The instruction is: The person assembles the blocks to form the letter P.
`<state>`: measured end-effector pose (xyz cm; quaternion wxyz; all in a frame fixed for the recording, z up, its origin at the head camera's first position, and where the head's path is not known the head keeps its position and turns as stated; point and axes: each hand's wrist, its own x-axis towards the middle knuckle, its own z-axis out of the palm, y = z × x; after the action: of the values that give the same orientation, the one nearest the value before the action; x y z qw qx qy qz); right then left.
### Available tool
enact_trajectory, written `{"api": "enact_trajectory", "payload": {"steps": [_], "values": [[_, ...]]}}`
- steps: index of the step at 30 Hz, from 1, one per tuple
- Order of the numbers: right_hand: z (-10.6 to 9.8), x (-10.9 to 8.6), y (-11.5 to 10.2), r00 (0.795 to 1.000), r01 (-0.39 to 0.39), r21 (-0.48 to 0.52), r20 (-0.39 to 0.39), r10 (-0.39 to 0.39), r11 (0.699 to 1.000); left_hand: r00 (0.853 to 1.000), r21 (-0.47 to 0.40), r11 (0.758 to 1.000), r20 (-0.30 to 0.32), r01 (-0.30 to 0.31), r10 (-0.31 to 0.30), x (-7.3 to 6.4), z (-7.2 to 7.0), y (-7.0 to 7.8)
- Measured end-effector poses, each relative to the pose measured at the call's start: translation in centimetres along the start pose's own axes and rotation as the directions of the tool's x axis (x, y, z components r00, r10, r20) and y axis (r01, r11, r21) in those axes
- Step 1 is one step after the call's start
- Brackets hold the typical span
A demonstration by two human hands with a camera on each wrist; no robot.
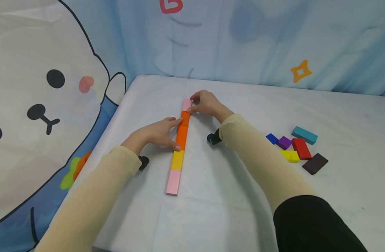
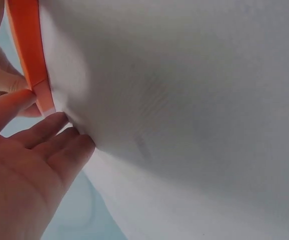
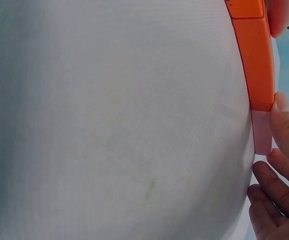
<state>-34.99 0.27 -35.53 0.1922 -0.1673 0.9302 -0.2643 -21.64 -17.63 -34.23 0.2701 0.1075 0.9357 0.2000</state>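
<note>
Relaxed rather than clasping, the left hand (image 1: 158, 132) touched the left edge of the row (image 1: 182, 136), probably to steady its line. Nearest on the white table (image 1: 217, 217) lay the near pink block (image 1: 173, 182), then the yellow block (image 1: 177, 160). Loose blocks (image 1: 301, 148) sat well to the right, out of the way. Beyond two orange blocks (image 1: 181, 134), the right hand (image 1: 209, 105) pinched the far pink block (image 1: 186, 104), seemingly to square it. No label or writing could be read.
</note>
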Motion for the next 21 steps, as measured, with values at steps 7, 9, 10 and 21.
{"api": "enact_trajectory", "payload": {"steps": [7,9,10,21], "values": [[-0.4,-0.2,0.2,1.0,0.003,0.0,-0.008,-0.003,1.0,0.999,-0.038,0.999,-0.044,-0.022,0.02,0.9,-1.1,-0.2],[-0.5,-0.3,0.2,1.0,0.004,0.002,-0.012,-0.004,1.0,0.998,-0.043,0.999,-0.062,-0.022,0.02,1.4,-1.5,-0.2],[-0.5,-0.4,0.1,1.0,0.004,0.001,-0.01,-0.004,1.0,0.997,-0.042,0.999,-0.07,-0.02,0.017,1.7,-1.7,-0.2],[0.4,-1.5,-0.2,0.999,0.035,0.003,-0.011,-0.035,0.999,0.998,-0.046,0.998,-0.04,0.041,-0.043,3.6,-2.4,0.0]]}}
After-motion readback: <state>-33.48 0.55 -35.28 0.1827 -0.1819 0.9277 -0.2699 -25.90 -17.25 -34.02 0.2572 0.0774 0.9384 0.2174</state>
